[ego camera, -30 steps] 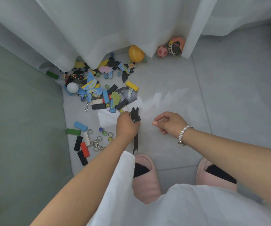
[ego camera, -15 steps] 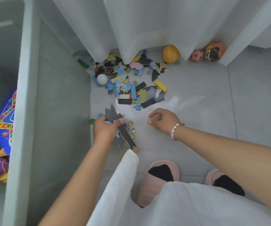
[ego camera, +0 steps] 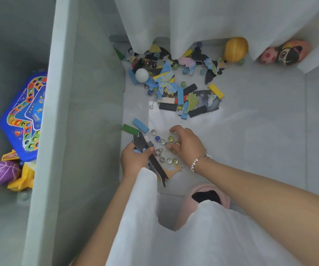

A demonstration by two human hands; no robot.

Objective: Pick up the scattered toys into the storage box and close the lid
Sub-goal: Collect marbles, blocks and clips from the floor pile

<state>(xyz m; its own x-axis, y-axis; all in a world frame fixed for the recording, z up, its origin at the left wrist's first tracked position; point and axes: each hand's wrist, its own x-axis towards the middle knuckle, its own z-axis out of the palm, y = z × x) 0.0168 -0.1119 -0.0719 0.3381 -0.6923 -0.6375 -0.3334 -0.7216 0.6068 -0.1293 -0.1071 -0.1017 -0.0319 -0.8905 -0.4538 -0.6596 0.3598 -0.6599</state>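
Gripping a bunch of flat dark puzzle pieces [ego camera: 145, 148] at lower centre, the left hand [ego camera: 133, 161] has its grip curled tight, while the right hand [ego camera: 188, 144] hovers half-open, fingers bent over the marbles [ego camera: 163, 141] and holding nothing visible. Inside the storage box [ego camera: 58, 112] at the left lie a game board [ego camera: 23, 116] and a purple ball [ego camera: 1, 172]. Judging by the pile of blocks [ego camera: 176, 91] and balls [ego camera: 235, 48] on the floor under the curtain [ego camera: 202, 22], most work remains; no lid shows.

Left hand [ego camera: 134, 160] curled in a grip, seemingly pinching; right hand [ego camera: 188, 144] reaches left, fingers bent downward, both forearms extended
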